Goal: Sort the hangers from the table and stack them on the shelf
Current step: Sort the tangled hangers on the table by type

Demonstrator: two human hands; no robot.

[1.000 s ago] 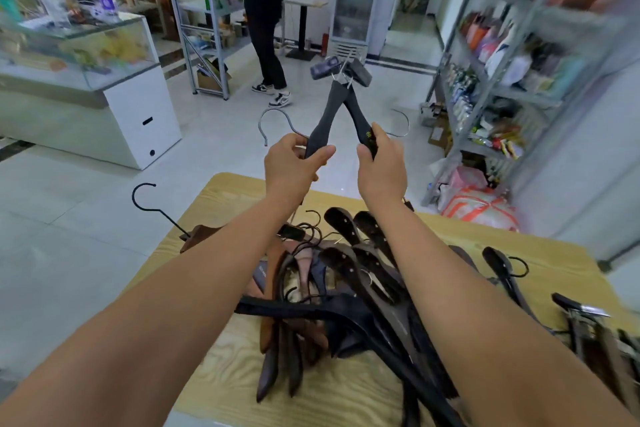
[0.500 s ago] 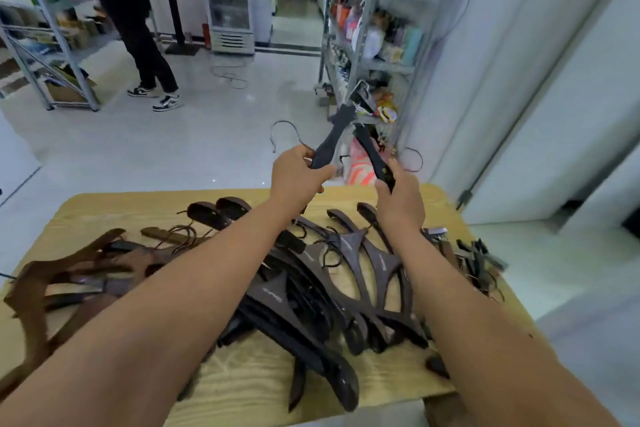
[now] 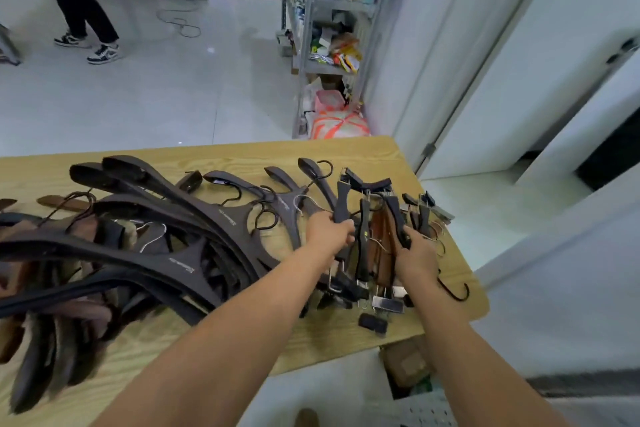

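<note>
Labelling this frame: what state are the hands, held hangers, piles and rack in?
left hand: grips the dark clip hanger.
right hand: grips the second clip hanger.
coat hanger pile: lying tangled on the table.
clip hanger pile: lying between the hands, at the table's right end.
metal shelf rack: upright beyond the table, stocked with goods.

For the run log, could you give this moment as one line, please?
left hand grips dark clip hanger | right hand grips second clip hanger | above table
</note>
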